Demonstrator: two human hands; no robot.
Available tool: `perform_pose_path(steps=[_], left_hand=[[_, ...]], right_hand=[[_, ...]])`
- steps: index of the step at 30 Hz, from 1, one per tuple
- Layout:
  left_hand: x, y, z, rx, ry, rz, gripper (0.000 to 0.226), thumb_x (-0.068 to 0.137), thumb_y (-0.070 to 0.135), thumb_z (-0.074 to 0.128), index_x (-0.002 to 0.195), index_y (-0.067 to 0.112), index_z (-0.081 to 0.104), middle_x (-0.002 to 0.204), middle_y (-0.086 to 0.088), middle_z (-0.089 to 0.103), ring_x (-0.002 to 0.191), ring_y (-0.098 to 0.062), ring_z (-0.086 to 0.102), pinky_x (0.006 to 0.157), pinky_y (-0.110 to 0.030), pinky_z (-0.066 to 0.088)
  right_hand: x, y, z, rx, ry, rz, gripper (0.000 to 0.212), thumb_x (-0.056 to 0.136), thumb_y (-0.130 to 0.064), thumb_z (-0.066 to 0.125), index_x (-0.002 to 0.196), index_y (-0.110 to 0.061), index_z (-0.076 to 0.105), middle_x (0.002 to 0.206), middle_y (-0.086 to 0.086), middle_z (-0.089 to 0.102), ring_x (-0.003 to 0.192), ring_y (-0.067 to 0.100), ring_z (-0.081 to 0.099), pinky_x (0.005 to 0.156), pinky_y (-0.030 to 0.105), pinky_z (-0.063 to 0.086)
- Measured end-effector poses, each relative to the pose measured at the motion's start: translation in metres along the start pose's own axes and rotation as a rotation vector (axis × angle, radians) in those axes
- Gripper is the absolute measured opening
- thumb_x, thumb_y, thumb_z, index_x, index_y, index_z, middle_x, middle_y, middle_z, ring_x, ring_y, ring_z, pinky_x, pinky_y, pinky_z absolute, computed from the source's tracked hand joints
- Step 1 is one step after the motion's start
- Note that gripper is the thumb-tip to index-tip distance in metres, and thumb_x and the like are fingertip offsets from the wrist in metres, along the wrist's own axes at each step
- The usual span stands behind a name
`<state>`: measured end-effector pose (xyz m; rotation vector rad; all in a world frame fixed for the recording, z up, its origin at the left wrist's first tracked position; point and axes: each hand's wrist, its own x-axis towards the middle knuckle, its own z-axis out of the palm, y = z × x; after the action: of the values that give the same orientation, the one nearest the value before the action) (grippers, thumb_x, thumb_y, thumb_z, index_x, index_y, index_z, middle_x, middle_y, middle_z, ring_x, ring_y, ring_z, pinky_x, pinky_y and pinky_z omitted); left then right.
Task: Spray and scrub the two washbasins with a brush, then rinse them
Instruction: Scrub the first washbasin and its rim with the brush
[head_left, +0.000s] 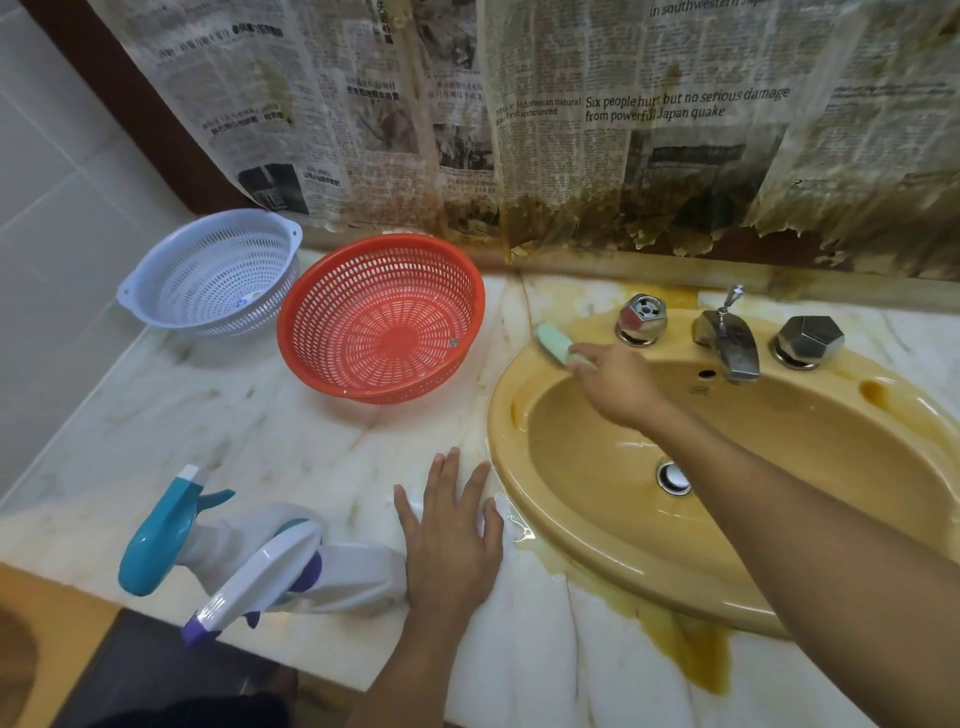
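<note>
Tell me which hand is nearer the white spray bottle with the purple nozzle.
Left. The left hand rests on the marble counter beside the white purple-nozzled spray bottle; the right hand holds a pale green brush at the far rim of the yellow basin.

Marble counter (291, 431) — colander (213, 275), red basket (382, 317), spray bottles (260, 569)

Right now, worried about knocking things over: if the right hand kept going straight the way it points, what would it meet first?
Probably the red basket: the right hand points the brush back-left over the washbasin rim toward it, though depth is unclear.
</note>
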<state>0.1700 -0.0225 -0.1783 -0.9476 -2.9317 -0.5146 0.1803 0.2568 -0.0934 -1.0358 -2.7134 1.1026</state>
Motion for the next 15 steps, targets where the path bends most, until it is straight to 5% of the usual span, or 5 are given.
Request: perform_pose_path(steps=[5,11,15], left_hand=[[-0.004,-0.001,0.004,0.006,0.035,-0.009,0.051,0.101,0.041,0.037,0.147,0.029,0.054,0.165,0.000,0.035,0.156,-0.015,0.023,0.125,-0.061,0.011],[-0.006,0.001,0.003,0.028,0.058,-0.006,0.050,0.100,0.039,0.037,0.145,0.027,0.057,0.163,-0.001,0.038,0.155,-0.017,0.027,0.124,-0.061,0.016],[-0.008,0.000,0.005,0.032,0.070,-0.008,0.049,0.100,0.038,0.040,0.144,0.027,0.058,0.162,-0.001,0.040,0.154,-0.017,0.028,0.123,-0.061,0.018]], right_hand=[[-0.065,0.001,0.024,-0.157,-0.231,-0.220,0.038,0.102,-0.045,0.047,0.139,-0.041,0.055,0.125,0.000,0.069,0.111,0.031,0.060,0.088,0.039,0.051],[-0.040,0.006,0.018,-0.138,-0.112,-0.165,0.037,0.103,-0.044,0.044,0.138,-0.042,0.056,0.121,0.001,0.071,0.112,0.031,0.060,0.089,0.041,0.052],[-0.056,0.012,0.019,-0.083,-0.225,-0.186,0.035,0.102,-0.042,0.050,0.136,-0.038,0.061,0.123,-0.004,0.070,0.104,0.021,0.062,0.086,0.033,0.048]])
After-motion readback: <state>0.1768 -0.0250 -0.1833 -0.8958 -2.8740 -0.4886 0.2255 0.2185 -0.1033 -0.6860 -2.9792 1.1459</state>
